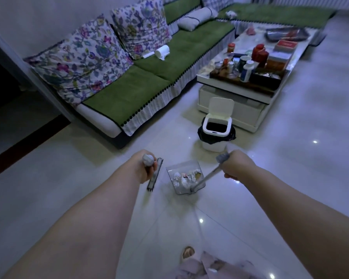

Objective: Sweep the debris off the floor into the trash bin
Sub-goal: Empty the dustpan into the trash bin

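A slippered foot (187, 253) is being planted nearest the viewer. Short of the trash bin (217, 130), a broom (155, 175) is being gripped by the left hand (144, 168), while the dustpan (184, 178), loaded with debris (186, 177), is being gripped by the right hand (237, 166). Behind the open bin, a table (250, 91) is standing.

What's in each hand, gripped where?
Left hand: grey broom, top of handle. Right hand: clear plastic dustpan holding debris, upper handle.
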Demonstrator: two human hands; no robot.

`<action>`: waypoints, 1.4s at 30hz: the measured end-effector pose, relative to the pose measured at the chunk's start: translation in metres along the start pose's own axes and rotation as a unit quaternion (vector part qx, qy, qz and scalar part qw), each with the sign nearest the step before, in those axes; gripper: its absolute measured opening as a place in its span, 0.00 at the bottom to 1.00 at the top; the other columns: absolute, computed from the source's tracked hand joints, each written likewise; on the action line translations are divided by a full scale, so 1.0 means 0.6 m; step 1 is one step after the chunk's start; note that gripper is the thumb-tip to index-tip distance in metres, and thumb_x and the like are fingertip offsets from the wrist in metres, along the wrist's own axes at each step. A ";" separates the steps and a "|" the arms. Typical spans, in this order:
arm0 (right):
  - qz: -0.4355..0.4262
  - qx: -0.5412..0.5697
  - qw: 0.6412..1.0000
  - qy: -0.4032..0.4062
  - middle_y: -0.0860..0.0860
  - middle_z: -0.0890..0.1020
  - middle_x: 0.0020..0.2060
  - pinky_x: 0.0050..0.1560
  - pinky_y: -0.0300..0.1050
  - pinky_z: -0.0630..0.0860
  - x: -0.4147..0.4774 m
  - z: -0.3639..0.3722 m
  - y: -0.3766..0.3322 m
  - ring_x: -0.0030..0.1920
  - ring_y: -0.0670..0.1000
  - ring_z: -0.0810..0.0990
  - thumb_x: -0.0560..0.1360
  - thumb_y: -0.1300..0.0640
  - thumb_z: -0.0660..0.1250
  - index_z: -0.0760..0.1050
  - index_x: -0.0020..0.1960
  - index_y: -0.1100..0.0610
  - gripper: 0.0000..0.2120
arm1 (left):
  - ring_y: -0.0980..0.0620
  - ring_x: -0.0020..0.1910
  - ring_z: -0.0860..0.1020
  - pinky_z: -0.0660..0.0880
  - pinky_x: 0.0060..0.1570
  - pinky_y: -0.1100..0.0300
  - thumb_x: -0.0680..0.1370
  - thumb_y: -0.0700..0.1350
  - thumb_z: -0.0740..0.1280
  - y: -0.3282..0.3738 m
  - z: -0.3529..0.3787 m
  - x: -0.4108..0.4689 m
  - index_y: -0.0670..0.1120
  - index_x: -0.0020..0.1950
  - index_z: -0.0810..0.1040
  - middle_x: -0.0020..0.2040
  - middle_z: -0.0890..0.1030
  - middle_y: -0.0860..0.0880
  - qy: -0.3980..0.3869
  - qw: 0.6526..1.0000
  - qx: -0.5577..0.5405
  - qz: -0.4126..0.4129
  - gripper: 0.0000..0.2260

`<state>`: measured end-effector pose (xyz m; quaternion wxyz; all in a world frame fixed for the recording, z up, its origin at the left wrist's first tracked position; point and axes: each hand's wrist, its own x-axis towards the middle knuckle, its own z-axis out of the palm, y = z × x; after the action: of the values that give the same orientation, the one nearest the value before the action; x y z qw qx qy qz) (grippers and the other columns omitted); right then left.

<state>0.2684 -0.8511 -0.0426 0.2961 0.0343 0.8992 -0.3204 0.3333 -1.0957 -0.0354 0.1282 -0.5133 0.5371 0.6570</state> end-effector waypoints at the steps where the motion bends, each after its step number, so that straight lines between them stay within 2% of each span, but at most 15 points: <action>1: 0.008 0.004 1.000 0.004 0.51 0.75 0.35 0.32 0.38 0.67 0.003 -0.007 -0.002 0.35 0.51 0.74 0.75 0.64 0.58 0.70 0.45 0.56 0.05 | 0.56 0.13 0.71 0.65 0.20 0.75 0.76 0.38 0.59 0.007 0.004 0.017 0.43 0.32 0.65 0.18 0.70 0.48 -0.002 1.000 0.006 0.003 0.12; 3: 0.018 0.010 0.999 0.026 0.50 0.75 0.30 0.35 0.40 0.68 0.006 -0.026 -0.009 0.31 0.50 0.73 0.75 0.65 0.58 0.69 0.40 0.57 0.07 | 0.56 0.11 0.69 0.64 0.18 0.75 0.77 0.37 0.58 0.022 0.017 0.024 0.43 0.31 0.65 0.16 0.69 0.48 0.004 1.000 0.009 -0.002 0.13; 5: 0.021 0.036 0.998 0.042 0.53 0.76 0.29 0.32 0.40 0.68 0.006 -0.048 -0.015 0.28 0.49 0.72 0.77 0.63 0.58 0.67 0.37 0.56 0.10 | 0.55 0.12 0.68 0.63 0.18 0.76 0.77 0.37 0.58 0.036 0.038 0.025 0.42 0.31 0.65 0.16 0.69 0.47 0.000 1.000 0.013 0.013 0.14; 8: 0.004 0.111 0.992 0.062 0.54 0.78 0.33 0.33 0.40 0.68 0.002 -0.075 -0.019 0.28 0.49 0.74 0.77 0.62 0.57 0.70 0.42 0.56 0.06 | 0.55 0.13 0.67 0.62 0.20 0.76 0.77 0.38 0.56 0.052 0.057 0.029 0.43 0.30 0.64 0.16 0.68 0.47 -0.011 0.998 0.046 0.035 0.15; 11: 0.000 0.195 0.977 0.085 0.55 0.77 0.36 0.35 0.41 0.67 0.010 -0.099 -0.018 0.31 0.52 0.76 0.76 0.61 0.56 0.77 0.49 0.57 0.11 | 0.57 0.11 0.67 0.62 0.19 0.76 0.80 0.37 0.53 0.067 0.076 0.035 0.43 0.30 0.63 0.15 0.68 0.48 -0.007 0.997 0.052 0.049 0.17; 13: 0.004 0.225 0.970 0.093 0.56 0.75 0.34 0.31 0.40 0.65 0.018 -0.118 -0.016 0.28 0.53 0.73 0.75 0.63 0.58 0.77 0.55 0.59 0.13 | 0.57 0.11 0.66 0.62 0.19 0.76 0.81 0.36 0.51 0.074 0.092 0.029 0.43 0.30 0.63 0.15 0.67 0.48 -0.007 0.994 0.079 0.077 0.18; 15: 0.002 0.255 0.962 0.097 0.55 0.72 0.31 0.26 0.38 0.61 0.024 -0.137 -0.010 0.22 0.50 0.67 0.75 0.64 0.59 0.76 0.56 0.59 0.12 | 0.56 0.12 0.68 0.62 0.18 0.76 0.80 0.35 0.51 0.082 0.111 0.020 0.43 0.31 0.64 0.16 0.69 0.47 -0.012 0.994 0.073 0.076 0.17; 18: 0.019 0.315 0.943 0.100 0.53 0.69 0.26 0.24 0.37 0.58 0.036 -0.159 0.005 0.20 0.48 0.64 0.76 0.63 0.59 0.75 0.55 0.61 0.11 | 0.55 0.11 0.69 0.63 0.17 0.75 0.80 0.36 0.53 0.094 0.141 0.005 0.41 0.28 0.69 0.16 0.70 0.46 -0.034 0.997 0.040 0.060 0.20; 22: 0.071 0.427 0.896 0.101 0.56 0.73 0.28 0.25 0.39 0.61 0.067 -0.181 0.033 0.23 0.50 0.66 0.74 0.68 0.59 0.73 0.52 0.63 0.08 | 0.55 0.11 0.69 0.63 0.16 0.75 0.79 0.36 0.54 0.109 0.192 0.002 0.44 0.32 0.64 0.16 0.70 0.47 -0.034 0.998 0.011 0.042 0.15; 25: 0.098 0.488 0.863 0.087 0.58 0.77 0.35 0.25 0.39 0.62 0.093 -0.196 0.058 0.25 0.49 0.66 0.72 0.71 0.56 0.73 0.51 0.62 0.12 | 0.55 0.12 0.71 0.65 0.16 0.75 0.80 0.40 0.57 0.115 0.228 0.005 0.44 0.34 0.66 0.17 0.72 0.47 -0.039 0.999 -0.003 0.024 0.13; 27: 0.122 0.527 0.838 0.078 0.58 0.76 0.35 0.23 0.38 0.61 0.104 -0.205 0.075 0.25 0.48 0.66 0.73 0.72 0.56 0.72 0.45 0.61 0.10 | 0.55 0.13 0.72 0.67 0.16 0.73 0.80 0.40 0.58 0.119 0.252 0.006 0.44 0.35 0.68 0.18 0.73 0.47 -0.039 0.999 -0.011 0.029 0.12; 29: 0.143 0.565 0.810 0.068 0.57 0.77 0.33 0.21 0.36 0.61 0.114 -0.211 0.098 0.22 0.47 0.67 0.72 0.73 0.55 0.71 0.41 0.62 0.10 | 0.55 0.14 0.73 0.67 0.17 0.73 0.80 0.38 0.58 0.121 0.272 0.009 0.44 0.36 0.67 0.18 0.73 0.47 -0.044 0.998 -0.008 0.033 0.12; 33: 0.159 0.630 0.759 0.051 0.58 0.81 0.37 0.16 0.31 0.61 0.139 -0.216 0.148 0.13 0.42 0.64 0.73 0.74 0.52 0.72 0.50 0.63 0.13 | 0.55 0.16 0.74 0.67 0.18 0.73 0.79 0.37 0.57 0.122 0.314 0.012 0.42 0.36 0.67 0.21 0.72 0.47 -0.049 0.998 0.020 0.030 0.11; 36: 0.169 0.672 0.720 0.031 0.59 0.80 0.41 0.16 0.31 0.61 0.141 -0.219 0.166 0.13 0.42 0.64 0.72 0.74 0.51 0.71 0.42 0.62 0.13 | 0.55 0.15 0.73 0.67 0.17 0.73 0.77 0.38 0.59 0.120 0.344 0.014 0.42 0.34 0.67 0.24 0.72 0.46 -0.040 0.999 0.033 0.015 0.11; 42: 0.177 0.743 0.645 -0.001 0.56 0.78 0.35 0.16 0.31 0.61 0.118 -0.224 0.179 0.13 0.43 0.63 0.72 0.76 0.52 0.69 0.36 0.62 0.14 | 0.54 0.16 0.73 0.67 0.17 0.72 0.73 0.38 0.62 0.123 0.383 0.012 0.43 0.33 0.67 0.23 0.73 0.46 -0.042 0.998 0.049 -0.027 0.09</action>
<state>0.1684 -0.6948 -0.0585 0.2233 0.4006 0.3358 -0.8227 0.1536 -0.9347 -0.0225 0.1938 -0.4928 0.5487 0.6469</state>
